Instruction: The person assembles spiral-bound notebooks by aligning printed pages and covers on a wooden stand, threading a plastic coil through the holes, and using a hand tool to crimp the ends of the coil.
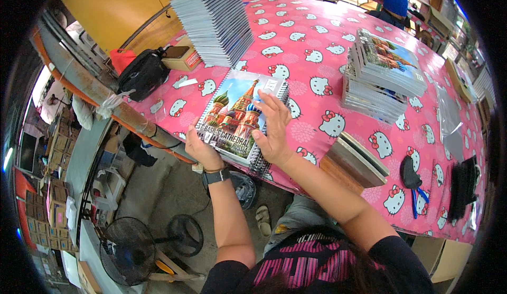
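Note:
A small stack of spiral notebooks (232, 115) with a colourful cathedral cover lies near the table's front edge, its black coil along the right side. At its lower left corner, my left hand (204, 151) grips the stack; some of its fingers are hidden by the notebooks. My right hand (274, 130) lies across the right part of the cover and coil, fingers stretched out. A dark watch (216, 176) is on my left wrist.
A tall pile of notebooks (214, 25) stands behind, beside a black pouch (142, 74). More notebooks (383, 77) are stacked right, with wooden blocks (354, 162) and blue-handled pliers (414, 188) nearer. A metal pipe (90, 85) runs along the left. A person (392, 1) works far back.

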{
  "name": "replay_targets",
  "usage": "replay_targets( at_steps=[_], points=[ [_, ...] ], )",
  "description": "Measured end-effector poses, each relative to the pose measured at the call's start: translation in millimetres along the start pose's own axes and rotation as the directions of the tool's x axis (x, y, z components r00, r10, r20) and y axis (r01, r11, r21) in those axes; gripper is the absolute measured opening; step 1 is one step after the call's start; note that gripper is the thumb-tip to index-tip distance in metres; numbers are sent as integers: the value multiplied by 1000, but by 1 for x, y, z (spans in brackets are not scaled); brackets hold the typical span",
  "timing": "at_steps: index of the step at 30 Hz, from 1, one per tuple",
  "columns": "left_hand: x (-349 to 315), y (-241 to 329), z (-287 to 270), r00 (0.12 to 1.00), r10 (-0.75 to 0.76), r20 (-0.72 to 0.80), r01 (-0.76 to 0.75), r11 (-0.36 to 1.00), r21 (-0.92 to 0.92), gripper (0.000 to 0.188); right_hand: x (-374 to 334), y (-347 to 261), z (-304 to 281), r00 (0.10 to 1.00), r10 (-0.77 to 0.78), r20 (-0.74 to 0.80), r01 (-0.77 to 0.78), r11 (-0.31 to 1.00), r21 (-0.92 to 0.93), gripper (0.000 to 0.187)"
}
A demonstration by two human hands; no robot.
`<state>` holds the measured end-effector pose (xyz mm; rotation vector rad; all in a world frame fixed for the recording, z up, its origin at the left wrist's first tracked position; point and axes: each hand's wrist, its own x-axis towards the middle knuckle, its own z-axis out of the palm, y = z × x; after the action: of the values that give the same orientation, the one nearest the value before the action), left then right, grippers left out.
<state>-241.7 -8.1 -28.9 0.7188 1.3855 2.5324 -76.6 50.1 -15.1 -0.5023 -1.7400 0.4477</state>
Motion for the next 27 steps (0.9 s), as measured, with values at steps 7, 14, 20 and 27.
replay_targets(
  at_steps=[7, 14, 20, 27],
  points=[
    [-58, 100, 44, 938, 321, 128, -336, 935, 115, 32, -7, -31, -96, 951, 169, 257, -236, 937, 257, 32],
    [-184, 210, 101, 109, 491, 864, -268, 852, -450, 9, -43, -83, -257, 932, 312, 186, -361, 849, 385, 18],
    [-186, 170, 68, 48, 789, 613, 495, 514, -700, 5, -114, -111, -348, 888, 437, -144, -380, 873, 306, 18],
    [-151, 132, -4, 674, 68, 735, 478, 718, -505, 15, -169, -169, -383, 823, 305, -479, -360, 933, -26, 23]
  ],
)
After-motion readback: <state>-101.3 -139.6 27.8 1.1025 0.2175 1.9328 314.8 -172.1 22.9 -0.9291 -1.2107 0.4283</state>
